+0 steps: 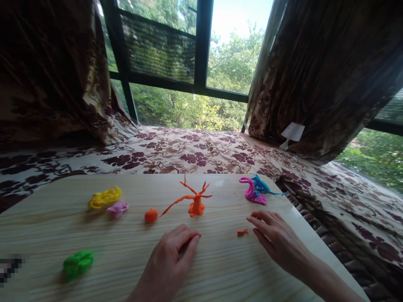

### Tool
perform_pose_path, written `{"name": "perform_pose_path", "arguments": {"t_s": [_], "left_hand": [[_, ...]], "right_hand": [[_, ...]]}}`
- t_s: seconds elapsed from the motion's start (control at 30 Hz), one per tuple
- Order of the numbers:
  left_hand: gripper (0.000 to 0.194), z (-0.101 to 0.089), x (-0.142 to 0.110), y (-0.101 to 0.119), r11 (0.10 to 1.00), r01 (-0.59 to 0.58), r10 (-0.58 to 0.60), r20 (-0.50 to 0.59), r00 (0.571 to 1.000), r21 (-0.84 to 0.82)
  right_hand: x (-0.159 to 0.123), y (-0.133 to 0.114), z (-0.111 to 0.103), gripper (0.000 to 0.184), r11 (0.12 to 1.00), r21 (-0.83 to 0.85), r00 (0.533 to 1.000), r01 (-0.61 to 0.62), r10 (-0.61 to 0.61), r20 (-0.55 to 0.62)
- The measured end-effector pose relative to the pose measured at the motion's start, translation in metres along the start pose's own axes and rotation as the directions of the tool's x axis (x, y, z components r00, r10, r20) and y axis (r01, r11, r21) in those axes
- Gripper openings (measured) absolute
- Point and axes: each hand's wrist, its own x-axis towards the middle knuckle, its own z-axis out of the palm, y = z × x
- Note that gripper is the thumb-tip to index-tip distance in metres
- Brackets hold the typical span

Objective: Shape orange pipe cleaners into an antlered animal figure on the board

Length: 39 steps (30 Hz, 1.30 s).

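Note:
An orange modelling-clay tree (197, 205) stands upright on the table, with thin branches and one long branch drooping left to the tabletop. Just in front of it is my left hand (176, 251), its fingers curled and thumb tip pressed to the index finger; whatever they may hold is hidden. A small orange clay strip (242, 232) lies by the fingertips of my right hand (272, 235), apart from them. That hand is open, fingers slightly spread, with nothing in it. Left of the tree sits a round orange clay lump (151, 215).
On the pale wooden table (126, 260) lie yellow clay (105, 197), light pink clay (117, 208) and green clay (78, 265) at left. A magenta clay piece (252, 192) touches blue clay (261, 184) at the back right. A small white lamp (292, 132) stands beyond.

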Motion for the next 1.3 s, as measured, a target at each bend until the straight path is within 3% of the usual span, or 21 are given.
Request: {"name": "perform_pose_path", "arguments": {"t_s": [0.13, 0.33, 0.57, 0.7, 0.8, 1.0, 1.17, 1.23, 1.3], "left_hand": [[0.023, 0.0, 0.0, -0.001, 1.0, -0.001, 0.001, -0.001, 1.0, 0.013], [0.022, 0.002, 0.0, -0.001, 0.999, -0.008, 0.008, -0.007, 1.0, 0.033], [0.023, 0.004, 0.0, 0.0, 0.995, -0.03, 0.029, 0.01, 1.0, 0.099], [0.022, 0.004, 0.0, 0.0, 0.995, -0.03, 0.028, 0.02, 0.999, 0.097], [0.024, 0.002, 0.002, 0.003, 0.995, -0.031, 0.028, 0.044, 0.999, 0.092], [0.021, 0.002, 0.001, 0.003, 0.993, -0.034, 0.027, 0.065, 0.998, 0.11], [0.019, 0.007, 0.001, -0.005, 0.993, -0.056, 0.049, 0.061, 0.997, 0.102], [0.019, 0.008, 0.002, -0.005, 0.993, -0.058, 0.051, 0.063, 0.997, 0.106], [0.019, 0.008, 0.002, -0.005, 0.991, -0.061, 0.054, 0.059, 0.997, 0.115]], "right_hand": [[-0.004, -0.013, 0.01, 0.046, 0.997, -0.024, 0.994, 0.075, -0.073, 0.079], [-0.034, -0.021, 0.035, 0.063, 0.983, -0.066, 0.966, 0.169, -0.152, 0.21], [-0.008, -0.021, 0.034, 0.059, 0.995, -0.095, 0.972, 0.006, 0.017, 0.235], [-0.022, -0.019, 0.037, 0.068, 0.993, -0.071, 0.965, 0.095, -0.074, 0.25], [-0.039, -0.016, 0.041, 0.078, 0.984, -0.069, 0.961, 0.167, -0.147, 0.234], [-0.024, -0.02, 0.038, 0.072, 0.99, -0.114, 0.985, 0.078, -0.059, 0.161], [-0.058, -0.015, 0.051, 0.073, 0.919, -0.297, 0.966, 0.259, -0.251, 0.065], [-0.07, -0.015, 0.056, 0.067, 0.9, -0.342, 0.961, 0.269, -0.273, 0.037], [-0.067, -0.018, 0.055, 0.07, 0.928, -0.284, 0.971, 0.24, -0.233, 0.06]]}}
